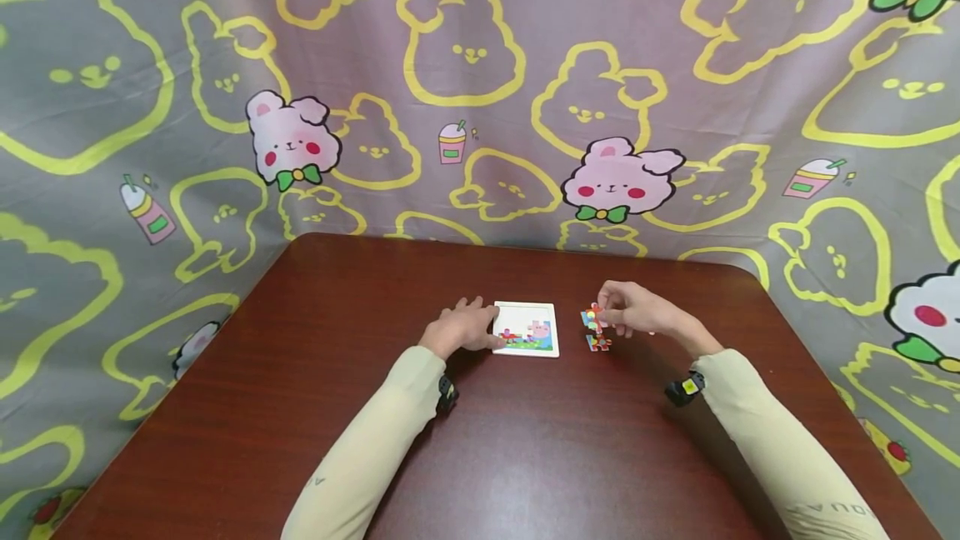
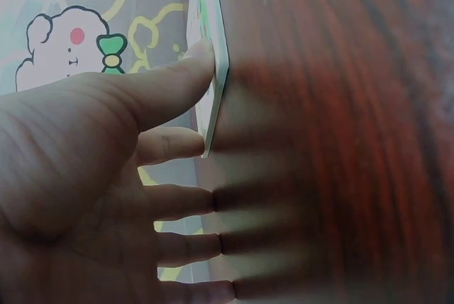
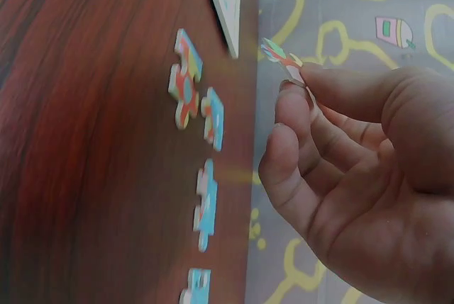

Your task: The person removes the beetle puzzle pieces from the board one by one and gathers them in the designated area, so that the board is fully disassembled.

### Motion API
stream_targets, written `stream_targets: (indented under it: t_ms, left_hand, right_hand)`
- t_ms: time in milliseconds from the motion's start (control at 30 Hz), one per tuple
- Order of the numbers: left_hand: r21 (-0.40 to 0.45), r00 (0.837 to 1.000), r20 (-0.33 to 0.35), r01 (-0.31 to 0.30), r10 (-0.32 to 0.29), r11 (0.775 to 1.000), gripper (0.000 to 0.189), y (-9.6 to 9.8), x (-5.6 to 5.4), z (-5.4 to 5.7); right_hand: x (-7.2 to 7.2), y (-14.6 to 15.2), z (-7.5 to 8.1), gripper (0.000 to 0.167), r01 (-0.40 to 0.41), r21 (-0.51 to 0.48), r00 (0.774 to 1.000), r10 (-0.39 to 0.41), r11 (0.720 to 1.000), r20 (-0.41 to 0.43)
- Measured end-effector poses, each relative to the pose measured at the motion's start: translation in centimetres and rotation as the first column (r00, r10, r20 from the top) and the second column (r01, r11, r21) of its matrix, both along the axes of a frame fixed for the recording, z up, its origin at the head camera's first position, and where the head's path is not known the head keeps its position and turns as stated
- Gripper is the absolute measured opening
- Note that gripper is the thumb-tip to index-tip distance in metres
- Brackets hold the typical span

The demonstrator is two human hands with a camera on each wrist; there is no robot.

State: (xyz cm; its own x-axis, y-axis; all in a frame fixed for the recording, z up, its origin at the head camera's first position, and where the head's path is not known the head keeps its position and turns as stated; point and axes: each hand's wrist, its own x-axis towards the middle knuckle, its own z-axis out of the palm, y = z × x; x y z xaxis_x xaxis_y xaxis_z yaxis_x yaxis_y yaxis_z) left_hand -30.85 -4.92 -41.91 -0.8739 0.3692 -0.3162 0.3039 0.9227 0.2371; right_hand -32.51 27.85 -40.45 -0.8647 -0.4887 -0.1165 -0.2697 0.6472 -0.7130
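A square white-framed jigsaw tray [image 1: 557, 332] lies on the table, its lower part filled with a colourful picture that includes a pink pig-like figure. At its left side is my left hand [image 1: 463, 328]; the thumb [image 2: 186, 70] rests on the frame and the other fingers reach out straight, their tips down by the tray's edge and on the tabletop. To the right of the tray, my right hand [image 1: 633, 309] pinches a jigsaw piece [image 3: 281, 57] between thumb and forefinger, raised off the table. A red-and-yellow jigsaw piece [image 1: 598, 343] lies just below that hand.
Light-blue jigsaw pieces [image 3: 206, 205] lie in a row on the table under the right hand, mostly hidden in the head view. The brown wooden table [image 1: 480, 457] ends at the back against a patterned cloth [image 1: 360, 123].
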Motion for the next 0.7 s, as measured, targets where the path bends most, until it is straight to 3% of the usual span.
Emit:
stream_targets:
  t_ms: [700]
  left_hand:
    - [0.013, 1.000, 0.003, -0.003, 0.003, 1.000, 0.071, -0.1, 0.2, 0.0]
  right_hand:
    - [0.6, 3.1, -0.7, 0.017, -0.035, 0.011, 0.995, 0.034, 0.999, 0.094]
